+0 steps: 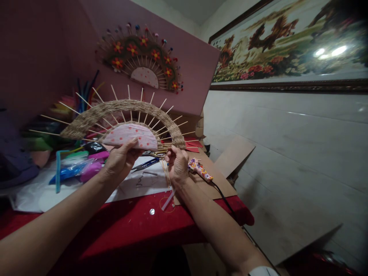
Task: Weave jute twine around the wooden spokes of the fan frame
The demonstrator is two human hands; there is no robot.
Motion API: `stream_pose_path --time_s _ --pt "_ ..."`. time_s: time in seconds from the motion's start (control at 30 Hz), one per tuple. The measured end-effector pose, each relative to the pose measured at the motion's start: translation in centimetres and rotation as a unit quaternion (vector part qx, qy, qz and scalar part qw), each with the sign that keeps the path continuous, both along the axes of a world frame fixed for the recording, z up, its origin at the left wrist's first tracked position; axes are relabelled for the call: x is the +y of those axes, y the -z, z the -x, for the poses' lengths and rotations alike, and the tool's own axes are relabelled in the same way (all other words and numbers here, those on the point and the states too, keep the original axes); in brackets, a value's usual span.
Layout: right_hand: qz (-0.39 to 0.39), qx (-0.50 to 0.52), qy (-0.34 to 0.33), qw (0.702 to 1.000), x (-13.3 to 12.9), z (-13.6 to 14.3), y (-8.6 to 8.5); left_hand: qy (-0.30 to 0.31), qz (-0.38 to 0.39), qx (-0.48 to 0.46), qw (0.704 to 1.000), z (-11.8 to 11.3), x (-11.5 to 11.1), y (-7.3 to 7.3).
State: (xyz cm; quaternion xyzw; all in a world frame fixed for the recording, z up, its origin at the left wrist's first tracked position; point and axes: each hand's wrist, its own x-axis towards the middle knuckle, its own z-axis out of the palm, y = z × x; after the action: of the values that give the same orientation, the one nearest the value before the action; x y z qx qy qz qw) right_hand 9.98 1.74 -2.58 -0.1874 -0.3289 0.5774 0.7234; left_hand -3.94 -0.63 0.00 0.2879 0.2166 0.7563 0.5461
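Note:
A fan-shaped piece is held up over the table, with a woven twine band point(123, 106) across thin wooden sticks and a pink spotted half-circle point(129, 136) at its base. My left hand point(122, 159) grips the lower edge of the half-circle, thumb in front. At the right end of the twine band, my right hand point(177, 163) pinches the lower edge. Below and between the hands lie blue-handled scissors point(146, 165). A flower-patterned glue gun point(200, 170) rests on cardboard just right of my right hand.
A finished-looking fan with red flowers point(132, 50) is on the pink board point(189, 65) behind. Colourful bagged material point(77, 170) lies at left on the red-covered table point(129, 226). Brown cardboard point(220, 184) and a tiled wall are at right.

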Motion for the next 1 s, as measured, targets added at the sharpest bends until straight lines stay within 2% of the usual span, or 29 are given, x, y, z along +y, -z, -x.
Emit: stream_pose_path --time_s 0.47,1.0 --pt "0.005 -0.006 0.008 1.0 0.15 0.0 -0.05 0.001 0.012 -0.011 1.0 0.09 0.13 0.1" --pt "0.003 0.011 -0.015 1.0 0.05 -0.08 -0.01 0.002 0.001 0.005 1.0 0.04 0.03 0.05"
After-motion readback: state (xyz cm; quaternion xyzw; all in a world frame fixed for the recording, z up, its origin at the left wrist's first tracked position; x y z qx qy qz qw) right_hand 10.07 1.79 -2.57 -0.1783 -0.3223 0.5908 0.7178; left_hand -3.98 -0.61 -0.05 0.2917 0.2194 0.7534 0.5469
